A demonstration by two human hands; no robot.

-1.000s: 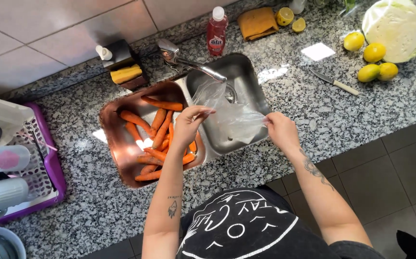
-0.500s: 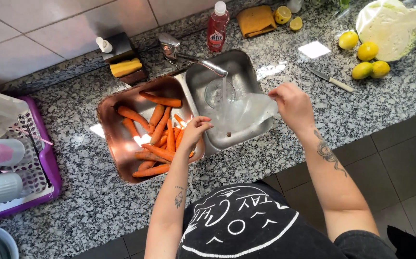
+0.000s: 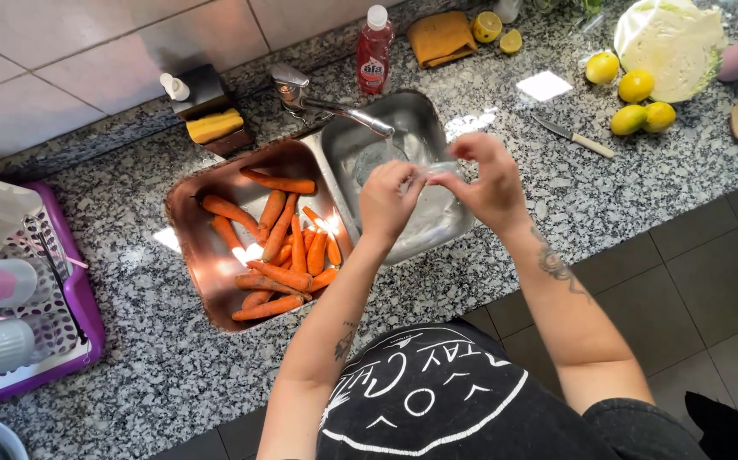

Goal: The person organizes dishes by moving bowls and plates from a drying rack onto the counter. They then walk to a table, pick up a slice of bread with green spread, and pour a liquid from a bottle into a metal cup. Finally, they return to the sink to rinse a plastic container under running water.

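My left hand [image 3: 390, 200] and my right hand [image 3: 490, 181] are close together above the right sink basin [image 3: 403, 119]. Both pinch a clear plastic bag [image 3: 433, 200], which is bunched between the fingers and hangs down into the basin. Several orange carrots [image 3: 282, 251] lie loose in the left sink basin [image 3: 207, 273], just left of my left hand. The tap [image 3: 335, 106] reaches over the right basin, behind the bag.
A purple dish rack [image 3: 62, 332] with cups stands at the left. On the granite counter [image 3: 556, 196] lie a knife [image 3: 573, 136], lemons [image 3: 637, 102], a cabbage [image 3: 667, 43] and a white card [image 3: 543, 85]. A red soap bottle [image 3: 375, 47], a yellow cloth [image 3: 439, 36] and sponges [image 3: 211, 126] stand by the wall.
My hands held the bag spread wide over the sink. They have come together over the right basin, gathering the bag into a bunch.
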